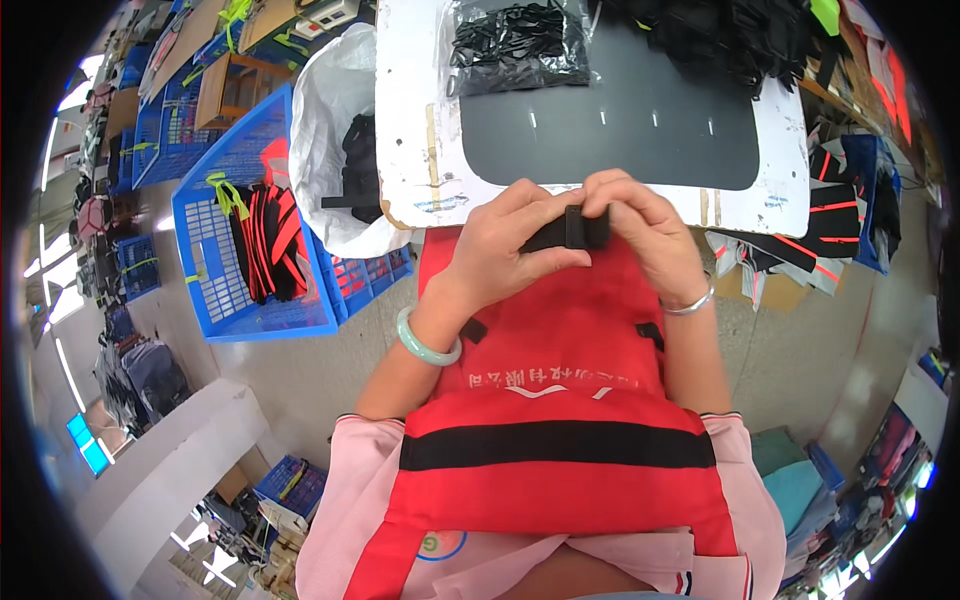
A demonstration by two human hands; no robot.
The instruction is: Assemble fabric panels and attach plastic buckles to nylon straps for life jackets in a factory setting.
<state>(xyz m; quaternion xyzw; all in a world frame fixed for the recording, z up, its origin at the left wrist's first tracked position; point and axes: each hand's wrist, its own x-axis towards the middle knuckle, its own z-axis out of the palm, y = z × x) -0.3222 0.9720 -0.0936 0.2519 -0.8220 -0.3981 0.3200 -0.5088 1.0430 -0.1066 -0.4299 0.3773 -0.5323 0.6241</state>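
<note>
Both hands meet over my red apron (560,350), just in front of the near edge of a white-framed table (610,212). My left hand (505,245) is closed round a short black strap (545,237), its thumb under it and fingers above. A darker, flat rectangular piece (575,227) stands at the strap's right end; I cannot tell whether it is a buckle or a fold. My right hand (640,225) pinches that end with thumb and forefinger. A green bangle circles the left wrist and a silver bracelet the right.
A clear plastic bag (520,45) of black pieces lies on the table's grey panel, with a heap of black straps (715,35) behind on the right. Left stand a white sack (335,130) and a blue crate (255,325) holding black-and-orange pieces. Striped bundles (810,235) lie right.
</note>
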